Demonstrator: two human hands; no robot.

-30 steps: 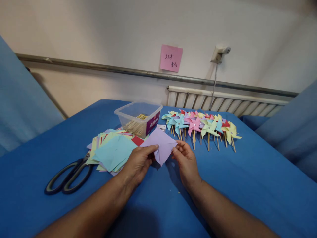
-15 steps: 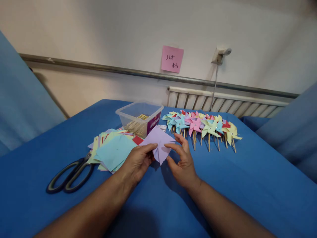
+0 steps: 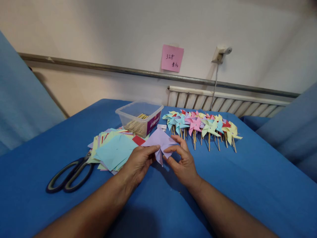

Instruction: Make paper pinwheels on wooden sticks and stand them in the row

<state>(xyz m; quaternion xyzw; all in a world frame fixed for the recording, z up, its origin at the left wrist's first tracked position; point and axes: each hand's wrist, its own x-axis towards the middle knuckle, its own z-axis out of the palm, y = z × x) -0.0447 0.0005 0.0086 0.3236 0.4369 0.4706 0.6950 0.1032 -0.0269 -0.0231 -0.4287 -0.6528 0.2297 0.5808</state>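
Your left hand point(image 3: 138, 162) still pinches the lilac paper point(image 3: 158, 140) between both hands; your right hand point(image 3: 182, 162) has now folded a corner inward, starting another vane.

A table under a blue cloth point(image 3: 247, 185) carries everything. On it lie black-handled scissors point(image 3: 68, 175) at the left, just beside a loose stack of coloured paper squares point(image 3: 112, 150). Behind the stack stands a clear plastic box point(image 3: 139, 117) with wooden sticks inside. A row of finished paper pinwheels point(image 3: 201, 127) lies to the right of the box.
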